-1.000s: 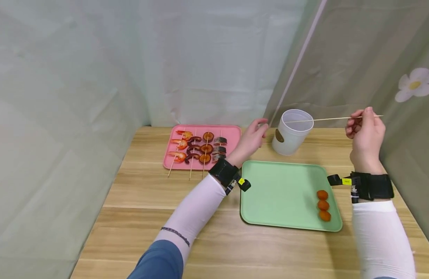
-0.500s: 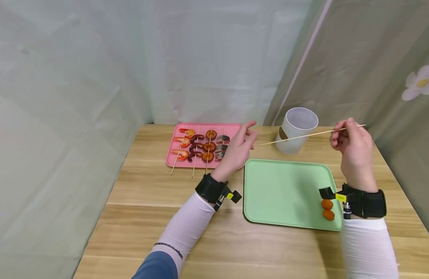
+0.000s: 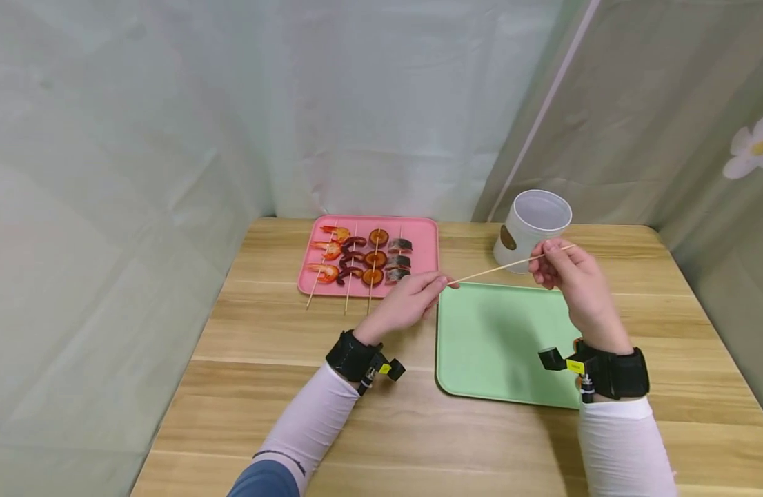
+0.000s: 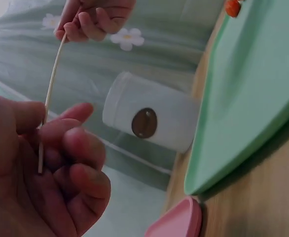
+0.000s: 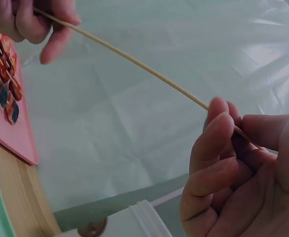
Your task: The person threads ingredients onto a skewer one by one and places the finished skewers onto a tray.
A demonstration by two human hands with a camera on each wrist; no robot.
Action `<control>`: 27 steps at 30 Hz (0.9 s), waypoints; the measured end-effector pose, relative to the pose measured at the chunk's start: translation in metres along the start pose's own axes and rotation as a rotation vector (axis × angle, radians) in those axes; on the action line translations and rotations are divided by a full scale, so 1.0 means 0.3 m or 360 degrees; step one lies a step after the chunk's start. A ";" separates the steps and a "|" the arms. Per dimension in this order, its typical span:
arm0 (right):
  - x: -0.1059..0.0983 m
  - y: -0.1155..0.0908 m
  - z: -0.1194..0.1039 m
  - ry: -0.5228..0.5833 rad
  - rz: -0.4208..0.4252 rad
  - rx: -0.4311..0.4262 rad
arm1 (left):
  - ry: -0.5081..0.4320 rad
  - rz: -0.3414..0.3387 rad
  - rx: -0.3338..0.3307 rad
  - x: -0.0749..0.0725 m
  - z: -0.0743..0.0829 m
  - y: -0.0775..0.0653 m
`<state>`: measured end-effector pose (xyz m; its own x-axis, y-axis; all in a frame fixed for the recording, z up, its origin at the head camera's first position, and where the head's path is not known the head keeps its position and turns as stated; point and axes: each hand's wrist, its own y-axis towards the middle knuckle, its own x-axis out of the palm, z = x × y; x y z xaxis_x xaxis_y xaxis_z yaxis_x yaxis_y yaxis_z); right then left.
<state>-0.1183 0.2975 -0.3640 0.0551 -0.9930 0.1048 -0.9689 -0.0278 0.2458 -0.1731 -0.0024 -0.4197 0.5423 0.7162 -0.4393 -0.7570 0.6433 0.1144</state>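
Note:
A bare wooden skewer [image 3: 496, 270] spans the gap between my two hands, above the far edge of the green tray [image 3: 481, 345]. Its left end is pinched between thumb and fingers of my left hand [image 3: 412, 298]; in the left wrist view the tip of the skewer [image 4: 51, 89] pokes out into the palm. My right hand [image 3: 570, 279] pinches the other end between thumb and fingertips, as the right wrist view also shows. Orange balls [image 4: 233, 7] lie on the green tray, mostly hidden behind my right wrist in the head view.
A pink tray [image 3: 425, 241] at the back holds several loaded skewers: shrimp [image 3: 323, 272], dark curled pieces, round brown slices [image 3: 374, 259] and fish-like chunks [image 3: 399, 261]. Behind the green tray stands a white cup [image 3: 524, 235] with a brown patch. Curtains enclose the wooden table [image 3: 381, 428].
My right hand has brought the skewer left and down, away from above the cup. My left hand has drawn back slightly and now pinches the skewer's left end.

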 end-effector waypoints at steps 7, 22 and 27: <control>0.006 -0.011 0.034 -0.0085 0.0017 0.0033 | 0.0079 -0.0086 0.0060 -0.011 -0.015 -0.005; -0.085 -0.035 0.024 -0.0621 -0.0100 0.0167 | 0.0115 -0.0072 0.0051 -0.019 -0.018 -0.006; -0.166 -0.075 0.023 -0.1231 -0.0189 0.0264 | 0.0101 -0.0063 0.0059 -0.023 -0.016 -0.006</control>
<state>-0.1010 0.3467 -0.3813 0.0360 -0.7790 -0.6260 -0.9937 -0.0946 0.0607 -0.1771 -0.0098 -0.4212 0.5466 0.6719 -0.4997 -0.7206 0.6814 0.1280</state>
